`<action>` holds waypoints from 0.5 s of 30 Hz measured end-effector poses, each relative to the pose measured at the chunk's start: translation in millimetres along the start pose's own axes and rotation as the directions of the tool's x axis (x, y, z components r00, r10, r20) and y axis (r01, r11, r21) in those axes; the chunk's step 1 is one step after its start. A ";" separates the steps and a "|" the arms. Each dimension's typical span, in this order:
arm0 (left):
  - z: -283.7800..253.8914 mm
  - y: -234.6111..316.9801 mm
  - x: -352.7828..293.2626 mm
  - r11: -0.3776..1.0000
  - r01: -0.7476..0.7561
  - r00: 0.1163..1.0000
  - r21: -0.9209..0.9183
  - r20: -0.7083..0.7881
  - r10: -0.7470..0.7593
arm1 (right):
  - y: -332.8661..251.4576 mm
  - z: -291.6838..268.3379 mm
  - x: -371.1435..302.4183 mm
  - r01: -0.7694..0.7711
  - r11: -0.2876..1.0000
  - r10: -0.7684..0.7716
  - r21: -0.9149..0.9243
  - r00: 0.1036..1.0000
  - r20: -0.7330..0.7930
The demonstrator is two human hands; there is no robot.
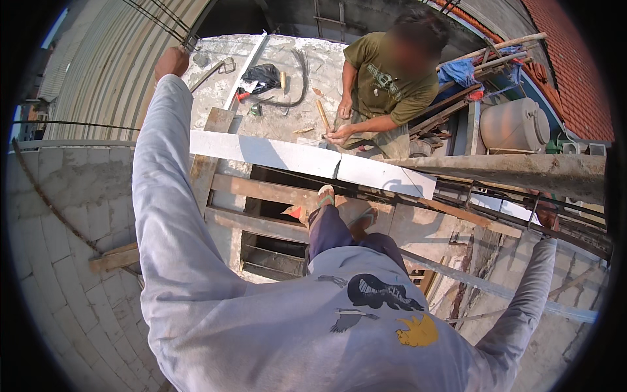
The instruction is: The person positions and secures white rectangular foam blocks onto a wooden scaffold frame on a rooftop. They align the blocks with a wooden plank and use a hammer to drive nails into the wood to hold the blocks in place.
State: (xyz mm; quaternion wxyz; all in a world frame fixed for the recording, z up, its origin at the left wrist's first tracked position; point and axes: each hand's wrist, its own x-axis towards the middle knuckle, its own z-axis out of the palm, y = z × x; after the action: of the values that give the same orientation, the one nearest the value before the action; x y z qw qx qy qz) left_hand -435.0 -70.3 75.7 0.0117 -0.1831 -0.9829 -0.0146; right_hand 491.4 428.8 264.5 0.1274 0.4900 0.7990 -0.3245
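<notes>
Steady balance over the wooden planks [264, 189] calls for firm holds: left hand [172, 63], fingers seemingly curled, at the far-left steel rods [157, 21]; right hand [547, 214], grip impossible to tell, beside the right-side rebar cage [575, 241].

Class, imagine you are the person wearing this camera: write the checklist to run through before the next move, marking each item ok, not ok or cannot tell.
1. Left hand's hold is firm: cannot tell. The left hand is raised by the ribbed panel, its fingertips hidden.
2. Right hand's hold is firm: cannot tell. The right hand is beside the dark steel bars, grip unclear.
3. Floor has no gaps: not ok. Dark openings show between the planks.
4. White blocks lie in a row: ok. The white blocks sit roughly end to end.
5. Far slab is tidy: not ok. A black bag and loose cable lie there.
</notes>
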 end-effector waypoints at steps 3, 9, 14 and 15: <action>-40.6 74.8 -56.2 0.996 0.001 1.000 0.085 -0.016 0.001 | -4.8 -3.1 -7.4 -0.029 0.999 0.029 -0.014 1.000 -0.004; -11.2 63.3 -98.8 0.984 0.011 1.000 0.176 0.024 -0.015 | -3.0 -3.5 -1.5 -0.002 1.000 0.002 -0.003 1.000 0.006; 29.3 4.1 -124.1 0.999 0.032 0.999 -0.009 0.016 -0.032 | 1.6 -6.2 1.5 -0.001 1.000 0.001 -0.005 1.000 0.015; 33.8 -4.6 -134.0 0.998 0.051 0.999 -0.044 0.017 -0.050 | 3.2 -5.9 1.0 -0.003 1.000 0.003 -0.004 1.000 0.015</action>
State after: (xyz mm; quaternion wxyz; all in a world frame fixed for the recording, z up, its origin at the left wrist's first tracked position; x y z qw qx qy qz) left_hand -312.3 -121.6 38.0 -0.0005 -0.1586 -0.9867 -0.0355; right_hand 494.4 434.3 267.1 0.1350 0.4886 0.7978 -0.3264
